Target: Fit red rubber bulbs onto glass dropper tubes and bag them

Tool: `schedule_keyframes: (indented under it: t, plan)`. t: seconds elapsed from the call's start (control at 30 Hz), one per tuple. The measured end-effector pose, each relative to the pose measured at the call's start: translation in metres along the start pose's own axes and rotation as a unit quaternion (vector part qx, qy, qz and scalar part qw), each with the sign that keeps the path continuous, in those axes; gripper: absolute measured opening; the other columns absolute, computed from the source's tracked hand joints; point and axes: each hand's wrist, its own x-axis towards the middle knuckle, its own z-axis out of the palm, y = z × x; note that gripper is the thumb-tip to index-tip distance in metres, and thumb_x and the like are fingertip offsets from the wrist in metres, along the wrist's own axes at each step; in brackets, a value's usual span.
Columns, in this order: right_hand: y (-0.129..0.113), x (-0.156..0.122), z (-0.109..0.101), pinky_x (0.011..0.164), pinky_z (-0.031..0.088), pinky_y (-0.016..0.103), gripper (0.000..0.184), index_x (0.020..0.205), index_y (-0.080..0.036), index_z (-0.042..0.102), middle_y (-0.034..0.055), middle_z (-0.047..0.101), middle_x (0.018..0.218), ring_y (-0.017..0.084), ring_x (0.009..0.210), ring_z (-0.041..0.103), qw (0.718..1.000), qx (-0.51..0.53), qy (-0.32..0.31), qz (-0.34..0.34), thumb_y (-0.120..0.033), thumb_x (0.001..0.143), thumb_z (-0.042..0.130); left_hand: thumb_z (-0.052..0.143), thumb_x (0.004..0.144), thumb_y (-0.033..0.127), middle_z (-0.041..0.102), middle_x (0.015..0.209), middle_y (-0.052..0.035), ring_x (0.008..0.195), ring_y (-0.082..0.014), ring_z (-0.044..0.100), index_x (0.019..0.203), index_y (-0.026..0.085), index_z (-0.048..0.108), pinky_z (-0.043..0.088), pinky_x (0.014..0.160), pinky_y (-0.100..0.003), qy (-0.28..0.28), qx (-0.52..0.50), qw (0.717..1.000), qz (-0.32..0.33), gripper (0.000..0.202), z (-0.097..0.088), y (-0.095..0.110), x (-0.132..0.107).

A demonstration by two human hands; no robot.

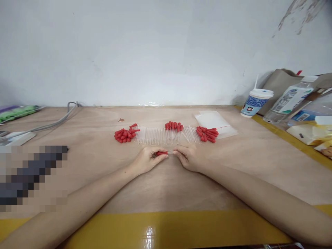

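Note:
My left hand (150,159) pinches a red rubber dropper bulb (162,153) at the middle of the table. From the bulb's right end runs a thin clear glass tube (170,152), gripped between thumb and fingers of my right hand (188,157). Whether the tube sits inside the bulb or only meets it, I cannot tell. Just beyond my hands lies a row of loose glass tubes (153,136). Several droppers with red bulbs (173,126) lie side by side in that row. Red bulbs are heaped in a left pile (125,135) and a right pile (207,134).
Clear plastic bags (214,121) lie behind the right pile. A paper cup with straw (255,102), a plastic bottle (292,98) and packets (306,133) stand or lie at the right. A grey cable (58,121) crosses the left back. Yellow tape (124,228) lines the front edge.

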Motion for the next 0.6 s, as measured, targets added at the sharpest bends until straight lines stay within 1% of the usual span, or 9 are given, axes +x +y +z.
schedule_keyframes:
  t: [0.17, 0.27, 0.33, 0.37, 0.4, 0.43, 0.5, 0.57, 0.6]
  plan:
    - [-0.004, 0.006, -0.003, 0.058, 0.038, 0.024, 0.025, 0.076, -0.018, 0.059, 0.0036, 0.062, 0.069, 0.014, 0.063, 0.055, 0.998, 0.003, -0.044, 0.036, -0.024, 0.089, 0.038, 0.060, 0.078, 0.030, 0.070, 0.084, -0.0029, 0.072, -0.0159, 0.063, 0.088, 0.020, 0.068, 0.051, 0.066, -0.027, -0.005, 0.008, 1.000, -0.004, 0.016, 0.000, -0.003, 0.001]
    - [-0.005, 0.010, -0.011, 0.057, 0.037, 0.026, 0.022, 0.074, -0.018, 0.058, 0.0041, 0.062, 0.069, 0.015, 0.061, 0.054, 0.995, -0.014, -0.092, 0.036, -0.024, 0.088, 0.042, 0.059, 0.078, 0.031, 0.069, 0.086, -0.0032, 0.073, -0.0158, 0.063, 0.088, 0.020, 0.067, 0.051, 0.067, -0.027, -0.002, 0.007, 1.000, -0.013, 0.016, 0.000, -0.003, 0.002]
    - [-0.004, 0.013, -0.020, 0.057, 0.036, 0.026, 0.019, 0.071, -0.018, 0.058, 0.0047, 0.062, 0.069, 0.016, 0.063, 0.054, 0.992, -0.032, -0.115, 0.030, -0.022, 0.085, 0.046, 0.060, 0.078, 0.030, 0.068, 0.086, -0.0033, 0.070, -0.0143, 0.061, 0.093, 0.019, 0.065, 0.051, 0.066, -0.026, -0.001, 0.006, 1.000, -0.020, 0.020, -0.001, -0.003, 0.003]
    - [-0.003, 0.014, -0.025, 0.057, 0.036, 0.026, 0.018, 0.069, -0.018, 0.058, 0.0046, 0.062, 0.068, 0.016, 0.063, 0.054, 0.991, -0.035, -0.122, 0.036, -0.021, 0.083, 0.048, 0.060, 0.077, 0.030, 0.066, 0.086, -0.0032, 0.068, -0.0131, 0.060, 0.099, 0.019, 0.063, 0.051, 0.065, -0.026, 0.001, 0.006, 1.000, -0.026, 0.024, -0.001, -0.004, 0.003]
    - [0.000, 0.016, -0.030, 0.056, 0.035, 0.026, 0.019, 0.066, -0.018, 0.058, 0.0042, 0.062, 0.066, 0.016, 0.062, 0.054, 0.990, -0.029, -0.128, 0.055, -0.021, 0.082, 0.049, 0.061, 0.077, 0.030, 0.065, 0.086, -0.0033, 0.065, -0.0120, 0.059, 0.104, 0.019, 0.060, 0.051, 0.062, -0.025, 0.004, 0.005, 0.999, -0.033, 0.030, -0.001, -0.005, 0.004]
    - [0.004, 0.018, -0.036, 0.055, 0.035, 0.025, 0.020, 0.063, -0.018, 0.058, 0.0035, 0.062, 0.063, 0.015, 0.059, 0.053, 0.987, -0.012, -0.132, 0.091, -0.021, 0.081, 0.050, 0.061, 0.076, 0.030, 0.063, 0.086, -0.0033, 0.062, -0.0111, 0.057, 0.108, 0.018, 0.058, 0.050, 0.060, -0.025, 0.007, 0.004, 0.999, -0.040, 0.034, -0.001, -0.006, 0.004]
    - [0.014, 0.024, -0.044, 0.052, 0.035, 0.024, 0.024, 0.059, -0.017, 0.058, 0.0017, 0.062, 0.058, 0.012, 0.053, 0.052, 0.971, 0.048, -0.123, 0.201, -0.025, 0.079, 0.050, 0.061, 0.076, 0.029, 0.060, 0.086, -0.0033, 0.061, -0.0100, 0.055, 0.110, 0.017, 0.056, 0.049, 0.056, -0.023, 0.005, 0.009, 0.999, -0.044, 0.036, -0.001, -0.008, 0.006]
    - [0.024, 0.033, -0.047, 0.052, 0.036, 0.023, 0.025, 0.057, -0.017, 0.058, 0.0010, 0.062, 0.056, 0.011, 0.050, 0.051, 0.941, 0.091, -0.078, 0.317, -0.029, 0.078, 0.050, 0.059, 0.076, 0.027, 0.058, 0.082, -0.0032, 0.061, -0.0099, 0.054, 0.104, 0.017, 0.059, 0.047, 0.056, -0.023, -0.008, 0.029, 0.999, -0.034, 0.029, -0.002, -0.009, 0.007]
    - [0.029, 0.038, -0.046, 0.051, 0.036, 0.023, 0.027, 0.055, -0.016, 0.057, 0.0011, 0.061, 0.055, 0.011, 0.049, 0.050, 0.926, 0.096, -0.054, 0.361, -0.030, 0.077, 0.049, 0.058, 0.077, 0.026, 0.057, 0.080, -0.0030, 0.061, -0.0101, 0.053, 0.101, 0.016, 0.060, 0.047, 0.056, -0.023, -0.015, 0.042, 0.999, -0.027, 0.026, -0.002, -0.008, 0.007]
